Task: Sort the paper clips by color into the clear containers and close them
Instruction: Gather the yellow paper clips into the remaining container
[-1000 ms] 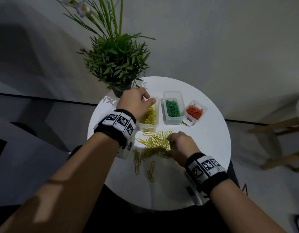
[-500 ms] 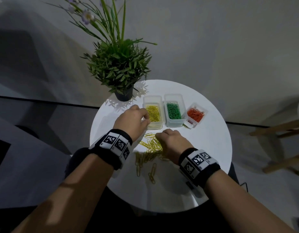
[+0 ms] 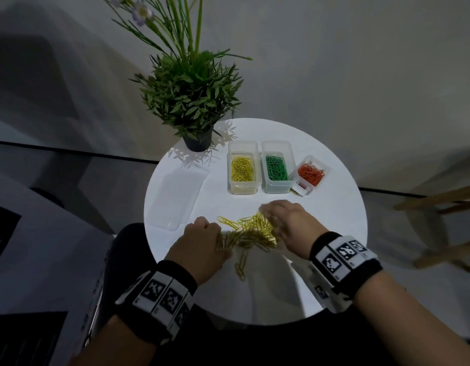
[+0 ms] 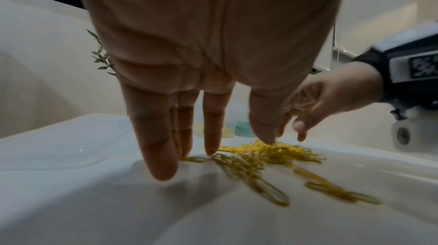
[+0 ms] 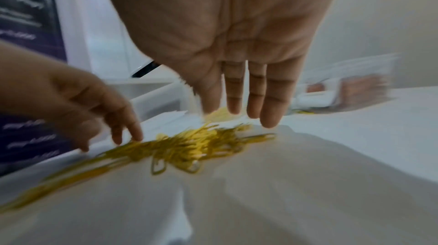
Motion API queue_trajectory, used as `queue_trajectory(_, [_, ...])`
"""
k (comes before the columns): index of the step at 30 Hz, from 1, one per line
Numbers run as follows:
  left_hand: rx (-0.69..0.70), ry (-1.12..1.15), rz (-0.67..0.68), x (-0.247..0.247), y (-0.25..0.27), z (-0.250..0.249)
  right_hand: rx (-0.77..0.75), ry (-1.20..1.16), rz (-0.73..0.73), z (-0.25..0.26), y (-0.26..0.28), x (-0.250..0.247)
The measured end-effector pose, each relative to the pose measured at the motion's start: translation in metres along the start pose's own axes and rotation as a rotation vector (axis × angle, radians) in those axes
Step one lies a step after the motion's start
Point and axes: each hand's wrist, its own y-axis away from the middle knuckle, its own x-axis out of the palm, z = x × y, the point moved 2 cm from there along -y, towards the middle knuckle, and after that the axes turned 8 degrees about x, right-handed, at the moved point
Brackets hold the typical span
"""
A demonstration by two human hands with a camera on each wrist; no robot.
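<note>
Yellow clips [image 3: 251,231] now between both hands, left hand [image 3: 202,247] back from container [image 3: 241,167].

loose clips [image 3: 251,231] lie on the table [image 3: 334,207], before 3 containers [image 3: 277,167].

The room is dim, yet the round white worktop [image 3: 321,215] shows bright, lit from above and behind the plant [image 3: 189,93], whose leaf shadows fall crisp on the worktop beside its pot. Soft grey shadows spread on the worktop below both wrists. In the right wrist view motion blur smears the fingers [image 5: 253,97], the yellow clips [image 5: 189,148] beneath them and the containers beyond them. The left wrist view is sharper at the fingers [image 4: 163,136], with clips nearer the lens blurred. Straight lines bow at the edges of the head view.
</note>
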Motion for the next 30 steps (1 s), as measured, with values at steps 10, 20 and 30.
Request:
queue_trajectory(10, [-0.081,-0.045,-0.055,0.008,-0.016,-0.027,0.102,0.088,0.103,0.014,-0.008,0.008])
queue_trajectory(20, [-0.057,0.075,-0.007,0.003,-0.037,-0.047,0.098,0.051,0.043,0.033,-0.012,0.017])
queue_trajectory(30, [0.046,0.108,-0.026,0.000,-0.050,-0.047,0.184,0.020,-0.027,0.035,-0.009,0.014])
